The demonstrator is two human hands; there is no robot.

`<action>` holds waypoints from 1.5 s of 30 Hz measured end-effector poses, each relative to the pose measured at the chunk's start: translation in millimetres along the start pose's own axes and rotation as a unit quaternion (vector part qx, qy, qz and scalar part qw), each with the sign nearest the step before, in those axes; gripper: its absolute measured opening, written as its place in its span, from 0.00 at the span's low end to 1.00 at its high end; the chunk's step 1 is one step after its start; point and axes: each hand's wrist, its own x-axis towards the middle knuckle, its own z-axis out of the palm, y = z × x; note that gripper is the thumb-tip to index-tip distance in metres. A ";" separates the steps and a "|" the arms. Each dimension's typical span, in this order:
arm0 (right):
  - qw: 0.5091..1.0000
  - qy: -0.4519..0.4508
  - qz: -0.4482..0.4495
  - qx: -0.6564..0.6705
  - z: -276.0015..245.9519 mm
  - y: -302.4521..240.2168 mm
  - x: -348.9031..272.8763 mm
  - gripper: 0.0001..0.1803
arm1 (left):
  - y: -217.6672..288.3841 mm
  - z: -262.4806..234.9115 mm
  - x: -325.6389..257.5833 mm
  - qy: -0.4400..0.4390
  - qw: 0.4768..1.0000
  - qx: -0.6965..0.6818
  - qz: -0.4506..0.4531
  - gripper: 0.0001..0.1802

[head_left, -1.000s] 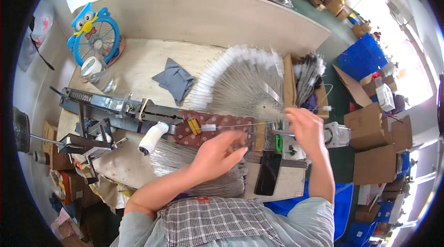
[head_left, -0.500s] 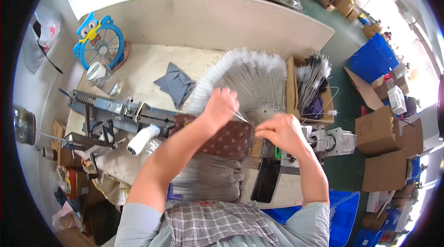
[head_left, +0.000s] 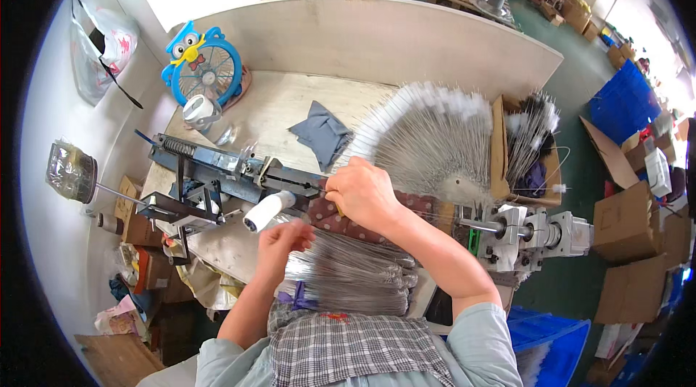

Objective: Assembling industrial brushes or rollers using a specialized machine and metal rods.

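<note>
My right hand (head_left: 360, 191) is closed at the right end of a long metal fixture (head_left: 246, 173), its fingertips around something small that I cannot make out; a bit of yellow shows below them. My left hand (head_left: 281, 248), fingers loosely curled and slightly apart, hovers beside a white roll-shaped handle (head_left: 269, 211), with nothing visible in it. Close by the left hand lies a thick bundle of thin metal wires (head_left: 355, 274). Between the hands and the wire brushes stretches a brown polka-dot cloth (head_left: 344, 223). Fanned-out white-tipped wire brushes (head_left: 435, 137) cover the table beyond my right hand.
A motorised spindle (head_left: 525, 231) stands at the right, near a cardboard box (head_left: 499, 151) of more brushes. Further back are a grey cloth (head_left: 320, 133), a clear jar (head_left: 206, 117) and a blue fan (head_left: 206, 71). A blue crate (head_left: 558, 332) sits low at the right.
My right hand has gone left from near the spindle to the fixture's end. My left hand has dropped toward me, away from the thin rod that was between the hands. The view has shifted.
</note>
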 end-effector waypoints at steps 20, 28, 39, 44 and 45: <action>0.986 0.155 -0.062 -0.006 -25.8 -13.3 -48.0 0.05 | -23.3 36.2 35.5 -0.063 0.992 -0.105 0.041 0.16; 0.986 0.122 0.039 0.105 45.3 20.8 -54.4 0.13 | -25.5 26.7 44.4 -0.079 0.958 0.246 0.123 0.10; 0.997 -0.016 0.025 0.065 36.6 10.4 -63.4 0.13 | -52.5 -133.3 17.2 0.188 0.933 -0.298 -0.074 0.18; 0.998 -0.026 0.018 0.054 25.5 3.0 -64.4 0.12 | -43.7 -153.4 17.9 0.162 0.934 -0.305 -0.089 0.16; 0.998 -0.029 0.018 0.050 22.1 1.2 -63.7 0.12 | -44.9 -154.8 20.3 0.150 0.938 -0.301 -0.085 0.15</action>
